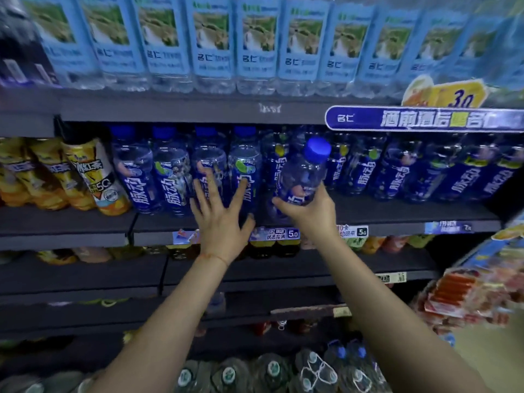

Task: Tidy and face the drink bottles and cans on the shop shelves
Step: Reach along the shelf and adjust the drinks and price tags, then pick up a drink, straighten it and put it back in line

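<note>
A row of blue-labelled drink bottles (170,177) with blue caps fills the middle shelf (85,222). My right hand (309,211) grips the lower part of one such blue bottle (304,171), which tilts right, its cap out in front of the row. My left hand (224,214) is spread with straight fingers touching the fronts of two bottles (243,171) just left of the held one. A dark gap in the front row lies behind the held bottle.
Light-blue water bottles (255,46) line the top shelf. Yellow iced-tea bottles (90,174) stand at the left of the middle shelf. Price tags (280,233) run along the shelf edge. Lower shelves hold more drinks; large water bottles (272,370) sit at the bottom. Red snack packs (465,296) hang at right.
</note>
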Action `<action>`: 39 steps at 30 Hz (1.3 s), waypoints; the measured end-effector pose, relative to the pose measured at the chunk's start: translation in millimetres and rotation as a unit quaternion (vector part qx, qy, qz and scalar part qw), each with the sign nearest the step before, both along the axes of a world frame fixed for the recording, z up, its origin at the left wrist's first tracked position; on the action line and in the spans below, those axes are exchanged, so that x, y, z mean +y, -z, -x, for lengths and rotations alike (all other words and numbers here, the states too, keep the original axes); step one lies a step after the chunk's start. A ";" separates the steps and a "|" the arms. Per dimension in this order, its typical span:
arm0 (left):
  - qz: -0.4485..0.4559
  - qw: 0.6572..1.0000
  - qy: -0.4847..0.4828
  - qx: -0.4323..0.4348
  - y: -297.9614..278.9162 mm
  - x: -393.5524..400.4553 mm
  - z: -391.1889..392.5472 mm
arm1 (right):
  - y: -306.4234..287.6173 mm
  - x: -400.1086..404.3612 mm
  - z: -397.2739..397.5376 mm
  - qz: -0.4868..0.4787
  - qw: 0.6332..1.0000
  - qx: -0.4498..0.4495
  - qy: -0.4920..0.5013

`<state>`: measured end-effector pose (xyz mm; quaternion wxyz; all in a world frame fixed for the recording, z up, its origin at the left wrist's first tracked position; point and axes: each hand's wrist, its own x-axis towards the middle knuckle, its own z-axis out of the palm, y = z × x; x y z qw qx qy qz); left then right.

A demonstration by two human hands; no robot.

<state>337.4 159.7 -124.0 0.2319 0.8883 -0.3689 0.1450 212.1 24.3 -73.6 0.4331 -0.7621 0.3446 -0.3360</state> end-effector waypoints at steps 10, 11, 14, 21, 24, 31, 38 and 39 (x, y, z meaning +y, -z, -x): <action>-0.036 0.996 -0.076 -0.031 12.4 -17.6 0.4 | -2.7 -42.8 -55.5 -0.001 0.989 0.118 -0.087; -0.040 0.996 -0.078 -0.025 9.9 -16.9 3.1 | -1.3 -44.1 -55.3 0.001 0.988 0.121 -0.100; -0.043 0.996 -0.075 0.012 -2.6 -16.2 16.0 | 3.6 -50.4 -46.7 -0.011 0.987 0.104 -0.120; 0.040 0.980 -0.134 0.143 -8.3 8.8 67.9 | 18.2 -46.4 -0.3 -0.018 0.986 -0.034 -0.165; 0.090 0.960 -0.178 0.198 15.2 41.4 102.4 | 43.7 -31.7 21.8 -0.026 0.971 -0.045 -0.233; 0.079 0.911 -0.238 0.328 44.3 143.0 136.6 | 94.6 48.2 23.0 -0.132 0.914 0.092 -0.373; 0.202 0.862 -0.332 0.326 36.5 283.0 122.3 | 91.9 196.3 -37.3 -0.135 0.852 0.165 -0.478; 0.226 0.858 -0.339 0.313 35.3 308.3 115.7 | 90.2 226.4 -48.5 -0.121 0.845 0.169 -0.493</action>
